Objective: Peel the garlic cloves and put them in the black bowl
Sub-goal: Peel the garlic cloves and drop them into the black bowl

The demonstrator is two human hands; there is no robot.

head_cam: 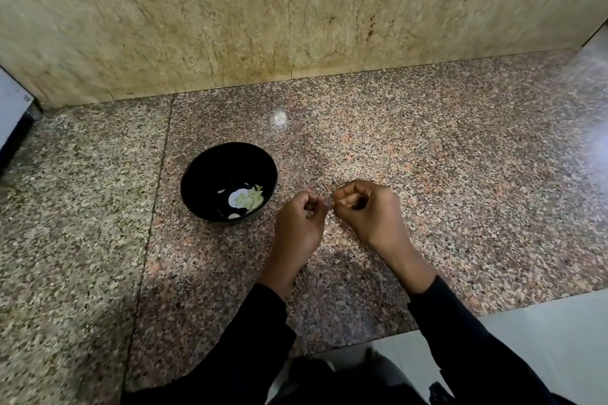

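1. Left hand point(301, 217) and right hand point(368, 210), fingers curled, pinch a small blurred garlic clove point(328, 203) between them.
2. Round glossy black bowl point(229, 181), holding pale peeled pieces, sits at ten o'clock on the speckled granite table point(460, 174).

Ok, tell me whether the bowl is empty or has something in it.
Not empty. The bowl stands upright on the counter, with a few pale pieces lying at its bottom; most of it is bare.

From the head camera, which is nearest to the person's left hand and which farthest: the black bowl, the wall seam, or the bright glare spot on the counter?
1. Black bowl, just left of the left hand.
2. Glare spot, beyond the hand on the granite counter.
3. Wall seam, farthest, up the back wall.
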